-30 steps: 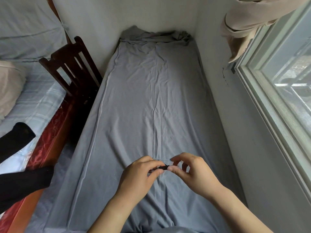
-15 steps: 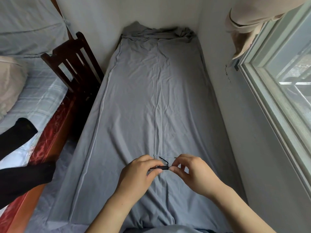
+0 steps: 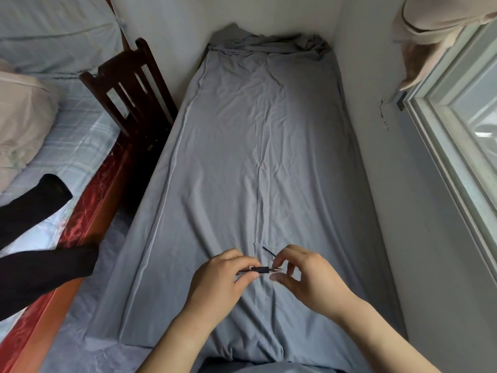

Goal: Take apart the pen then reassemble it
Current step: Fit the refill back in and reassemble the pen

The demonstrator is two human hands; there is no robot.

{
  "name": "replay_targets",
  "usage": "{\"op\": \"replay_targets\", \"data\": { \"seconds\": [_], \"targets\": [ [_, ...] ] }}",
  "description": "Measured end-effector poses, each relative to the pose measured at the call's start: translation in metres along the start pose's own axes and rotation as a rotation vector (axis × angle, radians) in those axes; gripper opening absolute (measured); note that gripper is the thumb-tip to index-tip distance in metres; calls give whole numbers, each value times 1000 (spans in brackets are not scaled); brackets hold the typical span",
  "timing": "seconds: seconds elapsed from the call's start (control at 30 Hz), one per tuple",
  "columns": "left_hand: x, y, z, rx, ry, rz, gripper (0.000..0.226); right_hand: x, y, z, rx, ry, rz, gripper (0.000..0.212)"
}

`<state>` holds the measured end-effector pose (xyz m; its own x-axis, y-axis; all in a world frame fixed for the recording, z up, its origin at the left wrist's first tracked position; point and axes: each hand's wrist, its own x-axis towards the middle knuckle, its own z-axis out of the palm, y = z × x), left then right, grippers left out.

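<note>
My left hand (image 3: 224, 281) pinches a thin black pen (image 3: 259, 270), held level just above the grey sheet (image 3: 255, 162). The pen's tip points right toward my right hand (image 3: 304, 275). That hand's thumb and forefinger sit at the tip, slightly apart, and whether they hold a small part there I cannot tell. A thin dark pen part (image 3: 269, 251) and a pale clear piece lie on the sheet just beyond my hands.
The grey sheet covers a narrow table running to the far wall. A dark wooden chair (image 3: 129, 87) stands on the left, with a bed and pillow (image 3: 24, 117) beyond it. A wall and window frame (image 3: 451, 146) close the right side.
My right hand's fingers have eased apart at the pen's tip, and more of the black barrel shows between my hands. A thin dark part came into view on the sheet behind them.
</note>
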<state>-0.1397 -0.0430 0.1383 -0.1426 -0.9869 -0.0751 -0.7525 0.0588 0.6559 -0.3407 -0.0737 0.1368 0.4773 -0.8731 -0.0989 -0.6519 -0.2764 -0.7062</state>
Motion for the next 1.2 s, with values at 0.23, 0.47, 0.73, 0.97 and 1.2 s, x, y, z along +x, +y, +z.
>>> {"op": "replay_targets", "data": {
  "seconds": [0.23,0.47,0.73,0.97,1.2],
  "targets": [
    [9,-4,7,23,45,-6,18,11,5,9,37,-25,62,31],
    [22,-18,13,8,42,-19,19,22,15,14,80,50,53,7],
    [36,-42,33,54,-56,-97,13,43,52,39,108,-107,263,21],
    [35,-76,32,72,-105,-239,14,65,86,72,-177,-66,450,29],
    [20,-92,14,40,-128,-285,9,73,83,100,-113,28,532,17]
  ]
}}
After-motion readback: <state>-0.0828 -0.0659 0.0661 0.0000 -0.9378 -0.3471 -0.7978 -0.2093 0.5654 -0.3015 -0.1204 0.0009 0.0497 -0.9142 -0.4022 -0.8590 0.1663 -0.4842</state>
